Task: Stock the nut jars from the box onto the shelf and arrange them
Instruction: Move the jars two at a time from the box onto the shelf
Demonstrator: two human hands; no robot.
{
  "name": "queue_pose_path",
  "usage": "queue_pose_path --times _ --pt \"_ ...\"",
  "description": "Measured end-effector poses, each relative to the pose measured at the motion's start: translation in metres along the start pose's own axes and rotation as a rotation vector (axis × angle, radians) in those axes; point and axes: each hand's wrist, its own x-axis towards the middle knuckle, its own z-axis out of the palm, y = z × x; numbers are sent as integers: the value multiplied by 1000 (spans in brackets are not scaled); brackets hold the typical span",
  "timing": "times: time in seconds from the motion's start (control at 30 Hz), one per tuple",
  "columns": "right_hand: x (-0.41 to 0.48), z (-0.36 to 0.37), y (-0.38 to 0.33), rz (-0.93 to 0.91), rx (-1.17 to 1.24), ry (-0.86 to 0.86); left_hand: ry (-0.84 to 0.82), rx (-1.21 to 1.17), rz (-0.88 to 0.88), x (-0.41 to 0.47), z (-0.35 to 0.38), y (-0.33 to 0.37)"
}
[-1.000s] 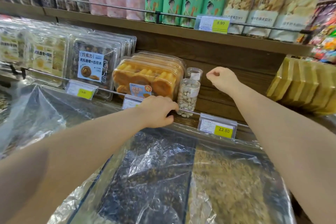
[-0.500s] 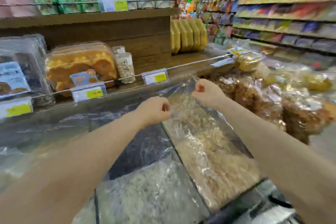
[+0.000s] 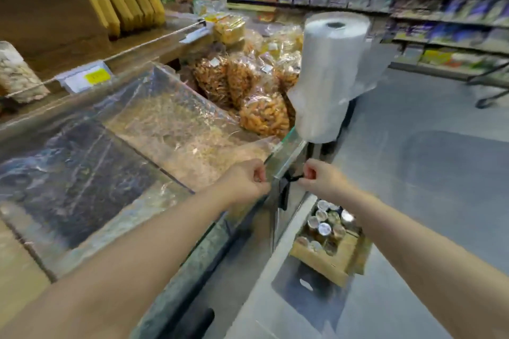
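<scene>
Down at near right, the box (image 3: 330, 264) of jars (image 3: 324, 228) now shows; left hand (image 3: 245, 181) and right hand (image 3: 319, 177), curled and empty, have left the shelf (image 3: 68, 55), likely to fetch more.

The grey floor (image 3: 427, 173) carries an open cardboard box (image 3: 338, 259) of lidded jars (image 3: 324, 228).

The left edge crops the nut jar (image 3: 16, 74); the price tag (image 3: 88, 77) is unreadably blurred.

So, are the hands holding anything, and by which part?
Left hand curled, holding nothing. Right hand curled beside a black strap; whether it pinches it cannot be told.
</scene>
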Motion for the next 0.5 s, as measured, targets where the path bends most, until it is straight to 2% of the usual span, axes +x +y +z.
queue_pose_path --times 0.1,0.17,0.3,0.5 --pt "-18 -15 64 75 -47 -100 -182 56 5 16 50 22" --pt "-27 -26 111 155 -16 -153 -245 62 -9 29 87 37" --pt "-41 -47 206 266 5 -219 -215 29 -214 58 179 62" --pt "-51 -66 329 286 -69 -360 -215 -99 -434 89 302 89"
